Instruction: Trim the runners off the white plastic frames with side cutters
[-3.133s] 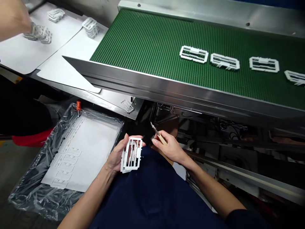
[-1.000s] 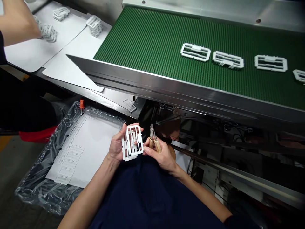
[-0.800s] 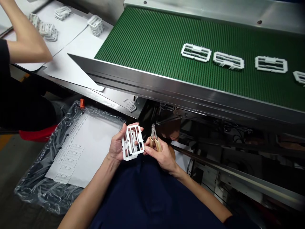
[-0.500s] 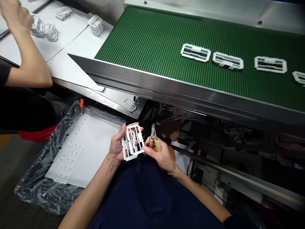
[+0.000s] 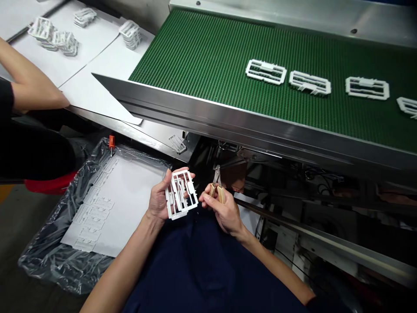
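My left hand [image 5: 158, 201] is closed around two overlapping white plastic frames [image 5: 183, 191], its thumb along their left edge and fingers behind them. They have long slots and small tabs on the sides. Just to the right, my right hand [image 5: 224, 213] grips a pair of nippers [image 5: 217, 182] by its beige handles, with the metal jaws pointing up and away from me. The nippers and the frames are apart.
Several more white frames lie on a green conveyor belt [image 5: 195, 52] behind a metal rail [image 5: 208, 117]. Stacks of frames [image 5: 130, 34] stand on the paper-covered table, where a co-worker's arm [image 5: 35, 87] rests. Below left is a plastic-lined bin [image 5: 42, 252] with a white sheet and thin frames.
My right hand has drawn slightly right with the nippers, away from the frames. The co-worker's arm has lowered toward the left edge. The frames on the belt have shifted slightly left.
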Motion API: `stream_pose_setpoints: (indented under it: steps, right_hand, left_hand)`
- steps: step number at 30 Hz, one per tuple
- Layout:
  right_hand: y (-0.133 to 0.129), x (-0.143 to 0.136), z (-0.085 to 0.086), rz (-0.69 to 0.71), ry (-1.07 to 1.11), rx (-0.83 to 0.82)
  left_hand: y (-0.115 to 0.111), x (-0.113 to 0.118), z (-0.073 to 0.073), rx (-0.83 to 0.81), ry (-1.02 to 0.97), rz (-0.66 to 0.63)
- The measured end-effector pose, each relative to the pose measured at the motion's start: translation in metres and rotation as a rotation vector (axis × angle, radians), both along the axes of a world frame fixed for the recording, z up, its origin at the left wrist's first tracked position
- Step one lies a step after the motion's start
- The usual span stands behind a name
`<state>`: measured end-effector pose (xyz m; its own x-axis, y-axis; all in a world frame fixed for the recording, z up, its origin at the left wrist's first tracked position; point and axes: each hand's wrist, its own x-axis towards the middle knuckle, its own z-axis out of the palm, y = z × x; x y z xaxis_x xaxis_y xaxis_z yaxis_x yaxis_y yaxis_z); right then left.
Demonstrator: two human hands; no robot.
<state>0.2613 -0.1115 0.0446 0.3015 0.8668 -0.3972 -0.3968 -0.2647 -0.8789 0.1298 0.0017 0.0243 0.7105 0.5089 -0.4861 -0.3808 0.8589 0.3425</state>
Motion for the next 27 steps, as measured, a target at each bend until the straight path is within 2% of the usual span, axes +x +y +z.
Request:
stream_pose_setpoints:
  steps: [6, 20, 27]
  right_hand:
    - [0.002, 0.003, 0.002, -0.02, -0.08, -0.012]
    - [0.002, -0.001, 0.012, 0.068, -0.241, -0.06]
    - [0.002, -0.003, 0.024, 0.095, -0.379, -0.113]
  left_hand:
    - [0.0, 0.001, 0.002, -0.019, 0.014, 0.013]
    - [-0.002, -0.004, -0.003, -0.016, -0.041, 0.014]
    - [-0.004, -0.006, -0.005, -0.018, -0.047, 0.022]
